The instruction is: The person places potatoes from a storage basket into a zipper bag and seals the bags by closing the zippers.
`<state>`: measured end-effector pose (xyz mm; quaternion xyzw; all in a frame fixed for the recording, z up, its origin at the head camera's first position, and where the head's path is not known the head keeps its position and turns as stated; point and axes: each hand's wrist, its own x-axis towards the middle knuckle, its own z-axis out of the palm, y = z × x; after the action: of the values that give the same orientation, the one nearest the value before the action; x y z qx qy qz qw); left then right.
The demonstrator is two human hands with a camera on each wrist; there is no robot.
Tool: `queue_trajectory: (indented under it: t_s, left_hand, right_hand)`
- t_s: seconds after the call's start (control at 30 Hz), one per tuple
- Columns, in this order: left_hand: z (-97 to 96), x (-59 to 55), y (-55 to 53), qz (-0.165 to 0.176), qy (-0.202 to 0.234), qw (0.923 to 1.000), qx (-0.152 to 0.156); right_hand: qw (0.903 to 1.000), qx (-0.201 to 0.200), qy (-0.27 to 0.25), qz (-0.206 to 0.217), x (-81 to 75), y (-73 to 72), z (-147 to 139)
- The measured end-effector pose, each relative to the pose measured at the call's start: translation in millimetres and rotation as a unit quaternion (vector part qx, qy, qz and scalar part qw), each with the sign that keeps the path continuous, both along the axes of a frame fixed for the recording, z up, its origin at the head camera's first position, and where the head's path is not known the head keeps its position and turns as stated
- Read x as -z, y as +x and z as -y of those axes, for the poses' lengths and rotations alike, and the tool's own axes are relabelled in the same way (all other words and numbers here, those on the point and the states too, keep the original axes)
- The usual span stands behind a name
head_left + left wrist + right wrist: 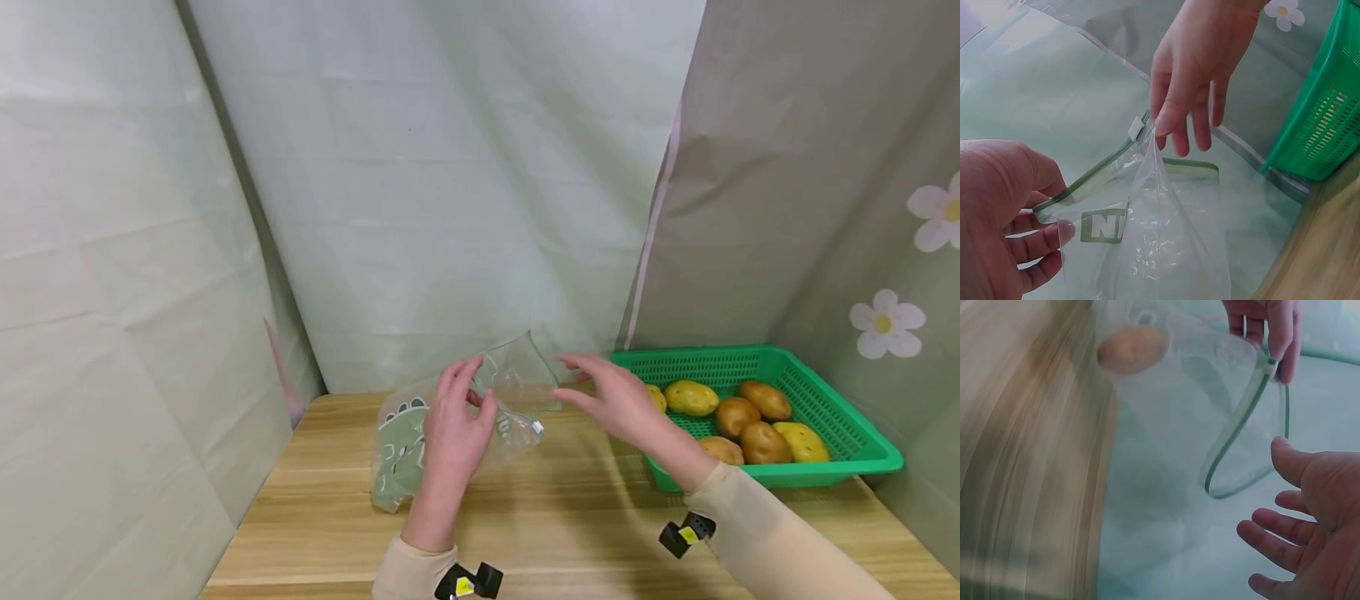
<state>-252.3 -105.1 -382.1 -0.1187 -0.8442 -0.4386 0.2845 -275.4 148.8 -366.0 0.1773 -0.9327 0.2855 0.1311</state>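
A clear slider zip bag (517, 450) with green printing stands tilted on the table, its green-edged mouth gaping. My left hand (457, 425) grips the mouth's left edge, thumb and fingers on either side of the film in the left wrist view. A white slider (1137, 129) sits on the green zip strip. My right hand (615, 396) is at the opposite side of the mouth, fingers spread and thumb close to the rim; in the right wrist view this hand (1316, 519) holds nothing. Through the film there, a brown potato (1132, 350) shows low in the bag.
A green plastic basket (840, 417) stands on the right of the wooden table (315, 517), with several brown and yellow potatoes (765, 443) inside. Pale fabric curtains (450, 208) hang close behind the table and along its sides.
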Motion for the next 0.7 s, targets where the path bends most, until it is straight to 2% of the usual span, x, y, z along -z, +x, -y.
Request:
queue_trajectory:
  t_s: [0.33, 0.7]
  left_hand:
    - [-1.0, 0.0, -0.2, 0.003, -0.002, 1.0, 0.001]
    - [-1.4, -0.4, -0.5, 0.004, -0.005, 1.0, 0.0]
  right_hand:
    - [0.9996, 0.02, 0.02, 0.009, -0.7, 6.8, -33]
    - [0.9976, 0.05, 0.039, 0.027, 2.0, 7.1, -64]
